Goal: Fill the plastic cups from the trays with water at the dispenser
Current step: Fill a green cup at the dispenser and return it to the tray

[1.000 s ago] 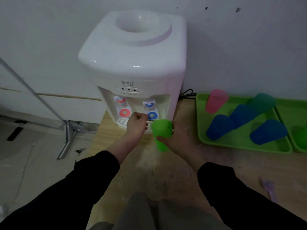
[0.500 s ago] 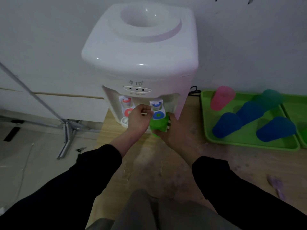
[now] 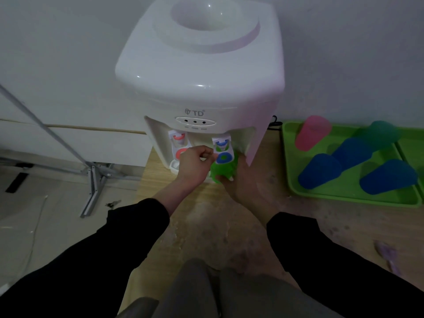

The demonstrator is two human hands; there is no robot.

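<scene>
A white water dispenser (image 3: 202, 72) stands on the wooden table against the wall, with a red tap (image 3: 179, 143) on the left and a blue tap (image 3: 223, 150) on the right. My right hand (image 3: 241, 180) grips a green plastic cup (image 3: 221, 172) directly under the blue tap. My left hand (image 3: 195, 165) is curled beside the blue tap, its fingertips at the tap's left edge; whether they hold the lever is hidden.
A green tray (image 3: 344, 193) lies to the right with a pink cup (image 3: 312, 133), a teal cup (image 3: 380, 134) and three blue cups lying on it. A second green tray (image 3: 413, 148) adjoins it. A metal stand (image 3: 91, 180) stands on the floor at left.
My right hand has carried the green cup forward and up, from in front of the dispenser to under the blue tap. My left hand has shifted towards the blue tap.
</scene>
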